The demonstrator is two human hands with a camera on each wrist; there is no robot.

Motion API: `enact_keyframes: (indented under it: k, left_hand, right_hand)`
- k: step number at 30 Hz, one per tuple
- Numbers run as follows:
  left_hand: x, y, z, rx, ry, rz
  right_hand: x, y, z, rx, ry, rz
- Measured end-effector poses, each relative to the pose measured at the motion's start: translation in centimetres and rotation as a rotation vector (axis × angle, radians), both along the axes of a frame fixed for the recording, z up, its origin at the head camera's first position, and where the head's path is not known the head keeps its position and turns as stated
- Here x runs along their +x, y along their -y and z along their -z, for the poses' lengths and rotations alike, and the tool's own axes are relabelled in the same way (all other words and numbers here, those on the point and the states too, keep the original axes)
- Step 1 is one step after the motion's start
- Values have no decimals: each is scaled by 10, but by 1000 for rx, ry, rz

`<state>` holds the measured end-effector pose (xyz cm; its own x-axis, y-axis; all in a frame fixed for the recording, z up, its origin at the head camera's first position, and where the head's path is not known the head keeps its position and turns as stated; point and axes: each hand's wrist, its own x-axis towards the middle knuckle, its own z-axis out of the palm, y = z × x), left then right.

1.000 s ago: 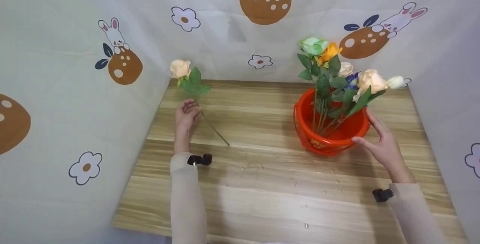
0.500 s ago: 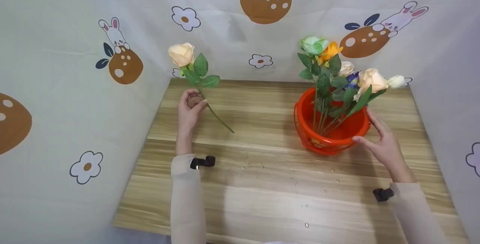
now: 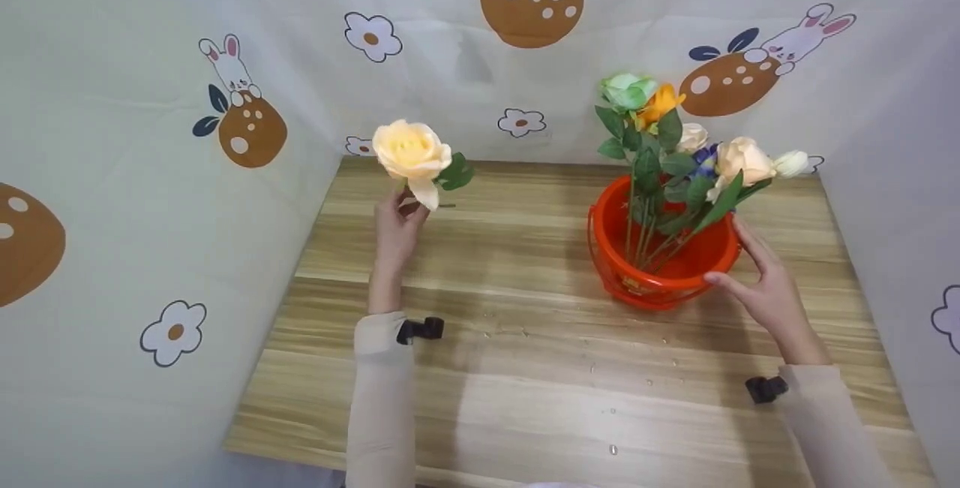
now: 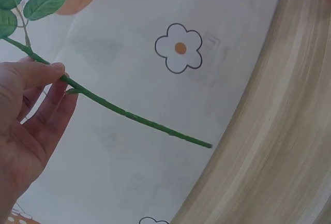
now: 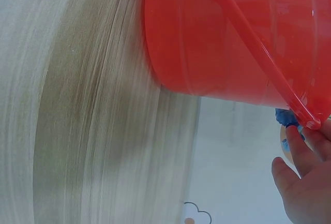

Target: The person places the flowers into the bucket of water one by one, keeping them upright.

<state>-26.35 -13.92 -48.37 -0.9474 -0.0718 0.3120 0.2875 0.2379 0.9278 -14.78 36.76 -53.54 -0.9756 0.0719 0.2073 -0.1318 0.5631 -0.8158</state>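
My left hand (image 3: pixel 396 233) pinches the green stem (image 4: pixel 139 119) of a pale peach artificial rose (image 3: pixel 409 150) between thumb and fingertips, above the left back of the table. The bloom tips toward the head camera, and green leaves (image 4: pixel 45 5) sit above the grip in the left wrist view. A red plastic bucket (image 3: pixel 651 294) stands at the right, with several artificial flowers leaning in it: green (image 3: pixel 627 91), orange (image 3: pixel 660 106), peach (image 3: pixel 742 161), blue-purple and white. My right hand (image 3: pixel 766 300) rests on the bucket's right side, thumb and fingers spread and fairly straight.
The wood-grain table (image 3: pixel 517 263) carries scattered clear droplets or bits (image 3: pixel 613 449) in front of the bucket. Patterned cloth walls (image 3: pixel 450 67) rise at the back and both sides. The bucket's handle (image 5: pixel 258 53) hangs down along its side.
My left hand has lifted the rose off the table and moved it slightly right. The bloom has swung from pointing away to facing the head camera. My right hand and the bucket stay put.
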Motion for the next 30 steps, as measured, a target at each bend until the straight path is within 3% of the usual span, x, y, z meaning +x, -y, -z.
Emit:
enact_keyframes:
  k: [7,10,18,23,30]
  left_hand:
    - [4,-16,-8,-109,-165,61]
    - [5,-25,-13,-146,-191,69]
    - [9,-52,-24,-119,-281,154]
    - [13,-68,-37,-144,-357,202]
    - [23,-94,-62,-233,-517,211]
  right_hand:
    - [1,1,-1,-4,7,2]
    - [1,1,-1,-14,10,-2]
    - [-1,0,0,-4,21,4]
    - [-2,-1,2,-10,25,4]
    - [-2,0,2,-11,29,9]
